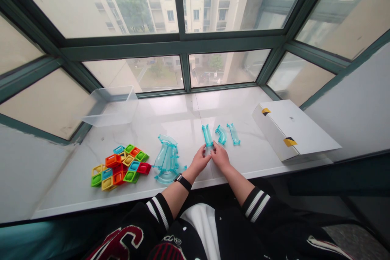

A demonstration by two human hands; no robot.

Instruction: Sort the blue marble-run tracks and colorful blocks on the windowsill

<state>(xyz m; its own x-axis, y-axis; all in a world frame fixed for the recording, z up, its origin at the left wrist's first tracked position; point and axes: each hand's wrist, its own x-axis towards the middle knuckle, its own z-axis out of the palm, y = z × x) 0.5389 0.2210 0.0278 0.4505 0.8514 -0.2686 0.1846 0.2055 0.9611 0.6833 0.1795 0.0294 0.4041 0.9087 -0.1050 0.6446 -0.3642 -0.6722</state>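
A straight translucent blue track piece point(207, 135) lies lengthwise on the white sill, its near end between my two hands. My left hand point(200, 161), with a dark watch on the wrist, is closed at the left side of that end. My right hand point(220, 157) pinches at the right side; the fingers partly hide what lies between them. Just to the right are a curved blue track piece point(222, 135) and a slightly bent one point(234, 134). Left of my hands sits a pile of blue track pieces point(166, 158), some curved and some long.
Several coloured blocks point(117, 174) in red, orange, yellow, green and blue are heaped at the left. A clear plastic bin point(111, 120) stands behind them near the window. At the right is a white box point(300, 126) with yellow-black tape. The sill's front edge runs before me.
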